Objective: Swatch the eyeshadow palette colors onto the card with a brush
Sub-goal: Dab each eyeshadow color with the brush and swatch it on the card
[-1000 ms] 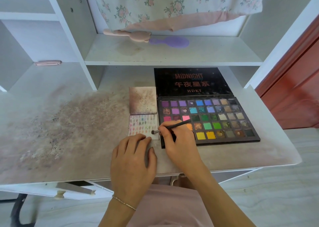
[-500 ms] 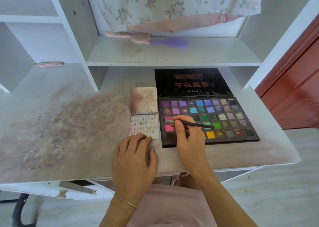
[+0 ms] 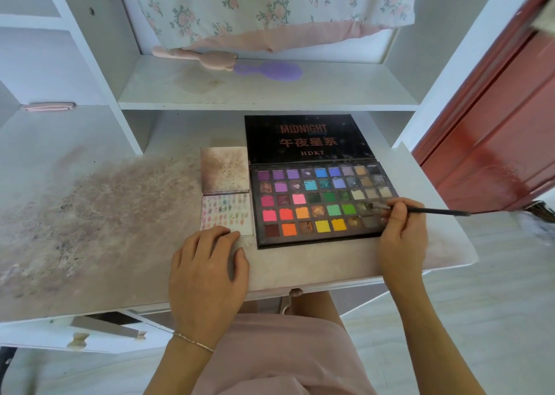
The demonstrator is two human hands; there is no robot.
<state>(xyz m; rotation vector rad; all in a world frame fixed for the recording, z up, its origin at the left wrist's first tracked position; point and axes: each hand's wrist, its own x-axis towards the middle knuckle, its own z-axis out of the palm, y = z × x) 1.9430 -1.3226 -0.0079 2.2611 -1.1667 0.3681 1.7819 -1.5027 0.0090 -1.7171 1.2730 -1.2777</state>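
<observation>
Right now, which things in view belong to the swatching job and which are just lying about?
In use:
- eyeshadow palette, lying open
- brush, pinched in the right hand, tip at an olive pan
- swatch card, left hand resting on its near edge

Lying about:
- stained card behind the swatch card
- pink hairbrush and purple hairbrush on the shelf
- floral cloth

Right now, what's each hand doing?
Left hand: open, fingers resting on the white swatch card.
Right hand: pinching the thin black brush.
</observation>
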